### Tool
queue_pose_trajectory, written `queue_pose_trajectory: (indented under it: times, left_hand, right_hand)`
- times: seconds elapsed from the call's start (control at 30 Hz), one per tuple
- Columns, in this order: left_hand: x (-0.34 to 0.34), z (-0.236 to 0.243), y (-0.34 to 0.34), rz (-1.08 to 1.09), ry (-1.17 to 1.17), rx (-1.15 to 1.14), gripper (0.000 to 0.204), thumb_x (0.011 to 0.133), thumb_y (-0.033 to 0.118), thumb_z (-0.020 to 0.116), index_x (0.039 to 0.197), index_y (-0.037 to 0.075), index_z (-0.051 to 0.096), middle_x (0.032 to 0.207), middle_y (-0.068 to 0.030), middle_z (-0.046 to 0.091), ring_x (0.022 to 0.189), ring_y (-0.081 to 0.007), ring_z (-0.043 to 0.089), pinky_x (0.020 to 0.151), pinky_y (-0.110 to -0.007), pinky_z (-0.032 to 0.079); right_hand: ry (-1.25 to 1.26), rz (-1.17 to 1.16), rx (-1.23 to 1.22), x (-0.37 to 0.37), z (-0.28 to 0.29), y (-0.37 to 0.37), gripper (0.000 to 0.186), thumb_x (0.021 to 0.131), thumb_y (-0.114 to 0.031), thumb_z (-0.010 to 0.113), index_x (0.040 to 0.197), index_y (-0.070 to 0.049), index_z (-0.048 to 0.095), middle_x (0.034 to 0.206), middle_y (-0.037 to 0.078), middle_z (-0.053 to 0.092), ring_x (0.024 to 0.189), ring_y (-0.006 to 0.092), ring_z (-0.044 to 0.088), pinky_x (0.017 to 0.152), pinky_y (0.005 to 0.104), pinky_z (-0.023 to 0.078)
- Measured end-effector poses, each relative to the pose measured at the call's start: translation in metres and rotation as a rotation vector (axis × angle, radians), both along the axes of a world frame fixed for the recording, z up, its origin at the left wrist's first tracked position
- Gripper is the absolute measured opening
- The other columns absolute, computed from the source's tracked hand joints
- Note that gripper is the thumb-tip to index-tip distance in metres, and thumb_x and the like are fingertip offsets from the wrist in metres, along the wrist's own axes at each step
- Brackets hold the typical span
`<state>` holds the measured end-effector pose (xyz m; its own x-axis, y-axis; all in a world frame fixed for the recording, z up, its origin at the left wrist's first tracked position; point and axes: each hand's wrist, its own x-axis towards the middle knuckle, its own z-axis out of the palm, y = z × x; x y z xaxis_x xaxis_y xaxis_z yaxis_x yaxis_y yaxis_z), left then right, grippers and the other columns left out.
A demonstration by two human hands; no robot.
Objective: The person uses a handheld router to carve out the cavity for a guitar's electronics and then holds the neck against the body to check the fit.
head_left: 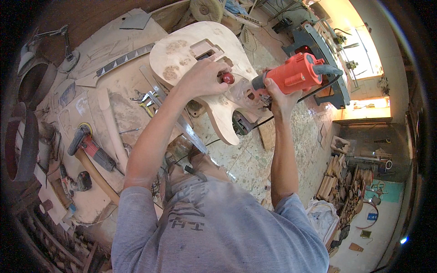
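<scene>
A pale wooden electric guitar body (227,42) with burl-like patches and cut-out cavities lies flat before me. On its right part stands a red handheld router (296,73), tilted in this view, with a clear base. My right hand (281,94) is closed round the router's lower body. My left hand (205,77) reaches over the guitar body, its fingers closed on the router's dark red round knob (228,78). The bit is hidden by the base and my hands. Below the body's near horn, part of a dark green metal support (243,123) shows.
On the dusty bench at left lie a red power tool (93,149), a cordless drill (76,180), a caliper (148,100) and a strip with dark triangles (125,60). Sanding belts (20,141) stand farther left. The black cord (321,87) trails beside the router. Wood scraps (334,182) are piled at right.
</scene>
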<state>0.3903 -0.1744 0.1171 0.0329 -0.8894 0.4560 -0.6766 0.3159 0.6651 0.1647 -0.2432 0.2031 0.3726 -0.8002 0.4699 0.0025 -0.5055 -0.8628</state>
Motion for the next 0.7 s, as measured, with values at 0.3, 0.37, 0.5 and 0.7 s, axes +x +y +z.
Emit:
queue_pose_trajectory:
  times: [0.3, 0.37, 0.5, 0.7]
  left_hand:
    - [-0.0034, 0.0038, 0.0016, 0.031, 0.018, 0.022, 0.032, 0.079, 0.023, 0.075, 0.106, 0.007, 0.074, 0.097, -0.013, 0.078, 0.102, -0.037, 0.072, 0.089, -0.046, 0.058]
    - [-0.0043, 0.0047, 0.0021, 0.033, 0.026, 0.063, 0.031, 0.08, 0.023, 0.075, 0.106, 0.007, 0.074, 0.098, -0.0131, 0.078, 0.102, -0.0371, 0.072, 0.089, -0.046, 0.058]
    - [-0.0044, 0.0047, 0.0023, 0.042, 0.02, 0.052, 0.03, 0.08, 0.023, 0.075, 0.105, 0.007, 0.073, 0.098, -0.0136, 0.078, 0.101, -0.0372, 0.072, 0.088, -0.046, 0.058]
    - [-0.0074, 0.0049, 0.002, 0.069, 0.018, 0.037, 0.029, 0.08, 0.024, 0.075, 0.104, 0.009, 0.074, 0.096, -0.0141, 0.077, 0.1, -0.0374, 0.073, 0.087, -0.046, 0.058]
  right_hand:
    - [-0.031, 0.027, 0.012, -0.0006, -0.0017, -0.0049, 0.079, 0.077, -0.02, 0.09, 0.139, 0.001, 0.047, 0.107, 0.017, 0.073, 0.102, 0.0273, 0.074, 0.094, 0.0427, 0.06]
    - [-0.037, 0.021, 0.007, 0.0001, -0.0014, -0.0044, 0.079, 0.077, -0.02, 0.09, 0.139, 0.001, 0.047, 0.106, 0.016, 0.073, 0.102, 0.0272, 0.074, 0.094, 0.0427, 0.06]
    - [-0.038, 0.036, -0.02, -0.0011, -0.0041, -0.0094, 0.078, 0.078, -0.02, 0.09, 0.14, 0.002, 0.047, 0.106, 0.016, 0.074, 0.101, 0.027, 0.074, 0.094, 0.0426, 0.06]
    - [-0.028, 0.023, -0.031, -0.0027, -0.0046, -0.0106, 0.075, 0.079, -0.018, 0.089, 0.139, 0.002, 0.048, 0.107, 0.016, 0.074, 0.102, 0.0269, 0.074, 0.094, 0.0426, 0.06]
